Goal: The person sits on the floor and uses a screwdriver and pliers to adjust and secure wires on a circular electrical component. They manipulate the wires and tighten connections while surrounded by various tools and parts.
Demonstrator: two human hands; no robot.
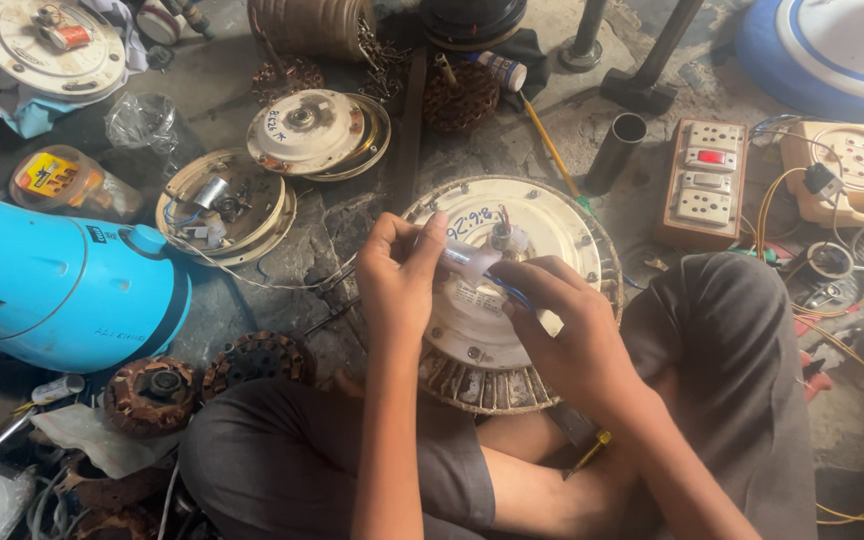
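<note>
Round cream fan motor housing [472, 330] lying flat on the floor between the knees, ribbed rotor edge showing at the front. A small white sleeve [467, 258] with blue wire [508, 290] is pinched just above it — held roughly level, near the center shaft.

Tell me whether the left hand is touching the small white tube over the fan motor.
Touching. The head view shows the left hand with thumb and fingers closed around one end of the white tube, no gap visible; the right hand pinches its other end.

Bare forearms, dk grey trousers [742, 380]
</note>
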